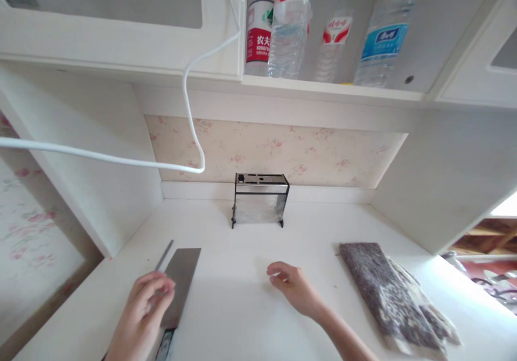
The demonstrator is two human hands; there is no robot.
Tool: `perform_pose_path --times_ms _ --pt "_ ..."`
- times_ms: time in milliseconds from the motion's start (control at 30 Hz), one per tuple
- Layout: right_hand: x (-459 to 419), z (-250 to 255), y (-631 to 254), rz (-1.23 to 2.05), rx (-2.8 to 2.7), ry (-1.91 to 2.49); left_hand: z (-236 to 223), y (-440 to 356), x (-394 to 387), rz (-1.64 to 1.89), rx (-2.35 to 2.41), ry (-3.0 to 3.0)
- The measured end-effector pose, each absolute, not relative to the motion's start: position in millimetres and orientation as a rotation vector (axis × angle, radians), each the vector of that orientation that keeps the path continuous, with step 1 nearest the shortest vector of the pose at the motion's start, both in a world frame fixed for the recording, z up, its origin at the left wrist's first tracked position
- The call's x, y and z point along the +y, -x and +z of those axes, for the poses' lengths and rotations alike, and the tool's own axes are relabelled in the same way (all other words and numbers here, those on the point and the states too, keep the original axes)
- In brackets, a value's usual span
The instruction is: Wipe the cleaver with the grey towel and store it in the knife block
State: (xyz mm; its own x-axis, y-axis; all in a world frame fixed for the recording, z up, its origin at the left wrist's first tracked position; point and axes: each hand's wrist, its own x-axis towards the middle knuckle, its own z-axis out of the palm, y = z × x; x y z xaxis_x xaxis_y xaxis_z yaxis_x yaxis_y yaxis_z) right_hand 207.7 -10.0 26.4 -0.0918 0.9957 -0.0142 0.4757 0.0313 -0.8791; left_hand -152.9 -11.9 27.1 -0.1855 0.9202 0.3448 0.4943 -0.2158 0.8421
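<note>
My left hand (142, 312) is above the counter's left side, fingers loosely bent and the thumb a little apart, with nothing visible in its grasp. Beneath and beside it lies a cleaver (183, 280), its broad grey blade pointing away and its dark handle nearer me. A thin grey strip (165, 255), perhaps a narrow blade, shows beyond the fingers; its near end is hidden. Over the middle of the counter my right hand (288, 281) is half curled and holds nothing. A knife rack (262, 186) with a slotted metal top, black frame and clear sides stands upright near the back wall.
A folded grey-and-white patterned cloth (390, 296) lies at the right of the white counter (242, 328). From above, a white cable (189, 97) hangs across the left. Several plastic bottles (288, 37) stand in the overhead cabinet. White side panels (436, 172) bound the counter.
</note>
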Motion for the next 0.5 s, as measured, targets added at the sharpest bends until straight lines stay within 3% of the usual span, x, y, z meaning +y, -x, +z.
perform_pose_path --times_ms 133,233,500 --pt "12.1 37.7 -243.7 1.100 -1.229 1.459 69.1 83.0 40.0 1.239 1.361 -1.581" --pt "40.9 59.2 -257.5 1.002 -1.006 1.429 92.5 43.6 88.1 1.206 1.281 -1.369" --pt "117.7 118.5 -251.1 0.914 -0.954 1.444 128.9 5.5 167.2 1.305 1.039 -1.132"
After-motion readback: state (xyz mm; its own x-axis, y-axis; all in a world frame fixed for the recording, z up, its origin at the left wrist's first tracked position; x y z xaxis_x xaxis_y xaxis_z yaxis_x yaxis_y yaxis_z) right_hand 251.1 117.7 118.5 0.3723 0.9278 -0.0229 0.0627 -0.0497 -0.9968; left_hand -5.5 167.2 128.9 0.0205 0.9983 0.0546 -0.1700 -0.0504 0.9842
